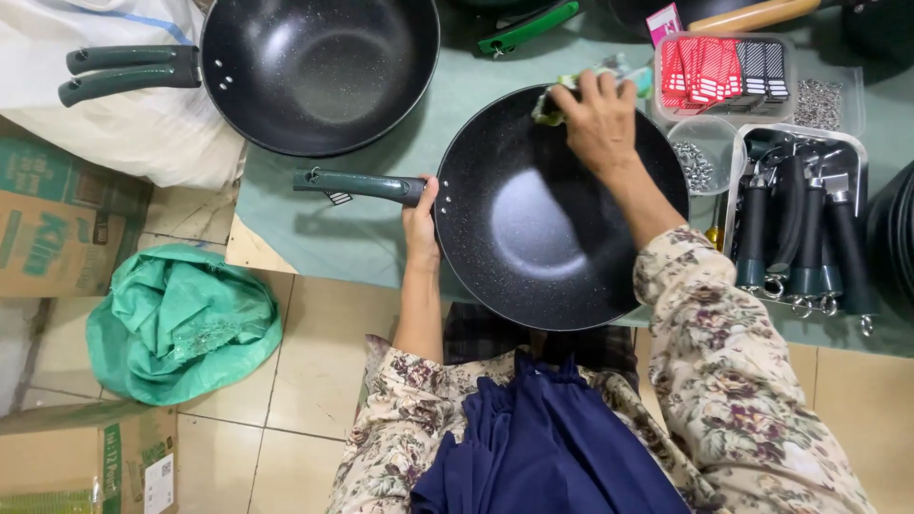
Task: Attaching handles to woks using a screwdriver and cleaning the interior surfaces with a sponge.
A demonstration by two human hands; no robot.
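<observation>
A black speckled wok (533,228) with a dark green handle (360,184) lies in front of me on a green mat (286,219). My left hand (420,221) grips the wok's rim where the handle joins. My right hand (600,119) presses a small green and white cloth (550,105) against the far inner rim of the wok.
A second black wok (319,67) with green handles sits at the upper left. To the right stand a tray of dark handles (800,224), tubs of screws (700,164) and a box of red and grey tags (724,71). A green sack (181,319) and cardboard boxes (57,214) lie on the tiled floor.
</observation>
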